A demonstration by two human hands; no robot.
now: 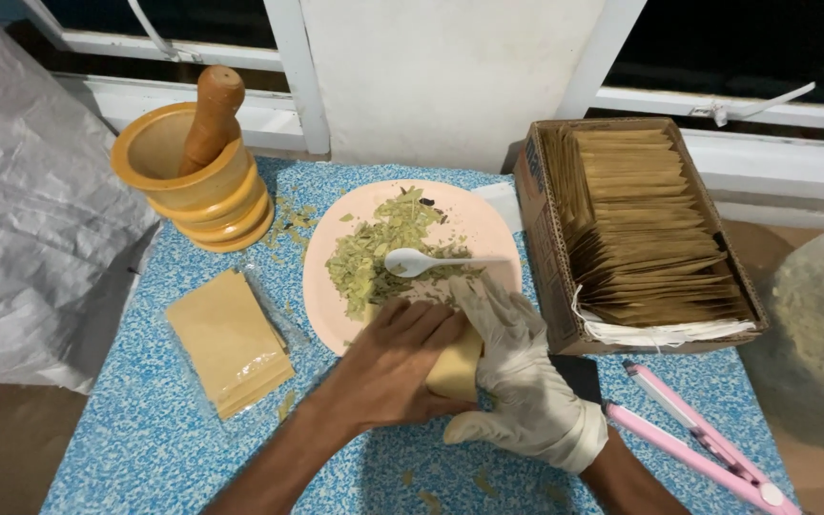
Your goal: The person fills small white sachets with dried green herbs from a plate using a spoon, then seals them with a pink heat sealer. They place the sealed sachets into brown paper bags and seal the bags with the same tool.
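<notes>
Bare left hand (395, 367) and gloved right hand (525, 377) both grip a tan paper pouch (457, 367) at the near edge of the pink plate (474, 229). The pouch is largely hidden between them, its opening unseen. The pink sealing tool (698, 443), near right on the worktop (154, 439), is cut off by the frame.

Bare left hand (395, 367) curled palm-down, gloved right hand (525, 381) (white glove) pressed against it, fingers closed, both forearms angling in from near edge

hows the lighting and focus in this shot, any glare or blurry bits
Head view: even warm indoor light, windows black; soft shadow under the hands beside the pink plate; mild glare on the white spoon; centre sharp, but the plastic bag at the right edge looks soft, and the frames bow slightly from the wide lens.
</notes>
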